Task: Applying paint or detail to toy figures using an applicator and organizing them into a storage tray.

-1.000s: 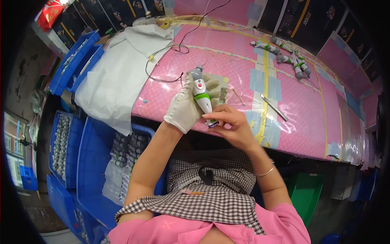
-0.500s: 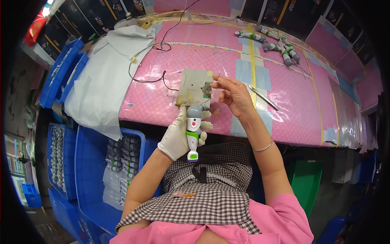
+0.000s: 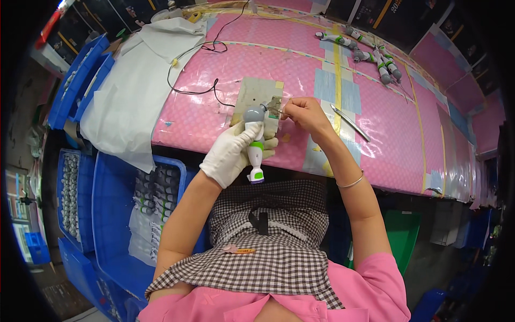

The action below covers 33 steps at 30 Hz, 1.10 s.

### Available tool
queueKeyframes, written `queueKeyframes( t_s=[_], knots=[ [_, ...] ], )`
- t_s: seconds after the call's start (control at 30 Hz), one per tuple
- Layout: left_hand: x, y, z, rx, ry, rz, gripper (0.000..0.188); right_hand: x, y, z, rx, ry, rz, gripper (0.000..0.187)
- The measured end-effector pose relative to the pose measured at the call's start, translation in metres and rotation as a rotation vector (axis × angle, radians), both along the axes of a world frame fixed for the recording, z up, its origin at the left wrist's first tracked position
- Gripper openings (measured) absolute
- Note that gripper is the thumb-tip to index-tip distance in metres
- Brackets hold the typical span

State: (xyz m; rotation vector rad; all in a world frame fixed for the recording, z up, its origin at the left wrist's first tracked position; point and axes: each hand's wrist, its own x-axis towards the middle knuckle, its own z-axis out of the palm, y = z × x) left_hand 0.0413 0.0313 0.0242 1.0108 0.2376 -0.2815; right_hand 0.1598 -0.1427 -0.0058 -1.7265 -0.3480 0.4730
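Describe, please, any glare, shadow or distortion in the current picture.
Head view: glare streaks the plastic-covered pink table; its front edge bows with fisheye distortion; the area underneath is dark; the corners go black; detail by the right hand is hard to read.

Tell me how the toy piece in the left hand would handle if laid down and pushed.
The toy piece is probably stiff: both ends jut past the gloved left hand without drooping. Its rounded grey end suggests it could roll, though likely unevenly, given the flared white-and-green end.
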Motion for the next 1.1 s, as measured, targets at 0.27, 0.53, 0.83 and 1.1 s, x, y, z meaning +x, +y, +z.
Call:
queueKeyframes(
  t_s=[0.27, 0.53, 0.83, 1.1],
  knots=[
    [0.009, -0.003, -0.005, -0.077, 0.014, 0.026, 0.032, 0.009, -0.001, 0.007, -0.025, 0.153, 0.139, 0.022],
    [0.010, -0.003, -0.008, -0.099, 0.018, 0.047, 0.028, 0.009, -0.003, 0.004, 0.051, 0.244, 0.155, 0.021],
    [0.011, -0.003, -0.005, -0.058, 0.026, 0.030, 0.028, 0.018, -0.004, 0.003, 0.032, 0.232, 0.223, 0.019],
    [0.011, -0.002, -0.003, -0.071, 0.070, 0.013, 0.030, 0.016, 0.003, 0.017, -0.079, 0.156, 0.236, 0.020]
  ],
)
